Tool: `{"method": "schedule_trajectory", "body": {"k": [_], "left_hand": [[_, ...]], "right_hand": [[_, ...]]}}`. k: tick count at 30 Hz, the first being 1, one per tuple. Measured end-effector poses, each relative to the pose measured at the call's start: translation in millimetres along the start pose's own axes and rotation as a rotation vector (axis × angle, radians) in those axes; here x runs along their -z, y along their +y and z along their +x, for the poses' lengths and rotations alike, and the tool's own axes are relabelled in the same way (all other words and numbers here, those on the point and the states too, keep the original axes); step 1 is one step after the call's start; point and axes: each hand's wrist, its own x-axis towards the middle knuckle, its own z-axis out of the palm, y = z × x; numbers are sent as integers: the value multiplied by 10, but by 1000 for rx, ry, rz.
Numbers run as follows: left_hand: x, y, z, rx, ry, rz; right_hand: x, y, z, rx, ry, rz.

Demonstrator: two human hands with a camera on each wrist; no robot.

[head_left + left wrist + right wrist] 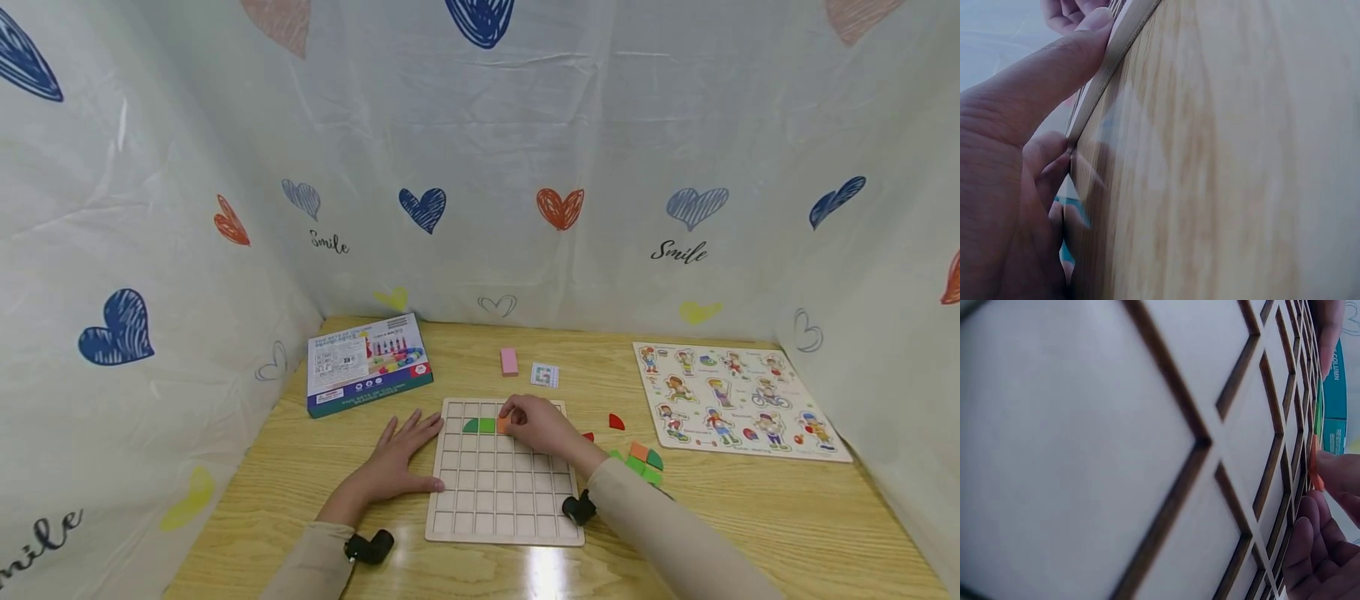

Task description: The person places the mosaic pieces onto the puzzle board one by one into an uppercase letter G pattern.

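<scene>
A wooden grid board (483,525) lies flat on the table. My left hand (393,467) rests at its left edge with the fingers spread; in the left wrist view the thumb (1060,78) lies against the board's side. With thumb and fingers, my right hand (542,425) pinches an orange tile (502,426) at a cell in the second row from the far edge. The right wrist view shows that tile (1315,464) edge-on, low over the grid. Left of it, a green square tile (487,426) and a dark green rounded tile (471,426) sit in neighbouring cells.
Loose green tiles (651,476), an orange tile (639,451) and red rounded tiles (617,422) lie right of the board. Beyond it are a pink block (509,362) and a small pattern card (545,375). A game box (367,364) stands back left, a picture board (738,400) right.
</scene>
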Motion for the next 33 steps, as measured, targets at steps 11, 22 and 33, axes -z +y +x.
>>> {"method": "schedule_trajectory", "body": {"k": [11,22,33], "left_hand": [[2,9,0,3,-1,2],[-6,5,2,-6,5,-1],[-4,3,5,0,0,1]], "right_hand": [[-19,-38,-20,23,13,-60],[21,-59,-80,-12,14,-32],[237,46,-301,-61,61,2]]}}
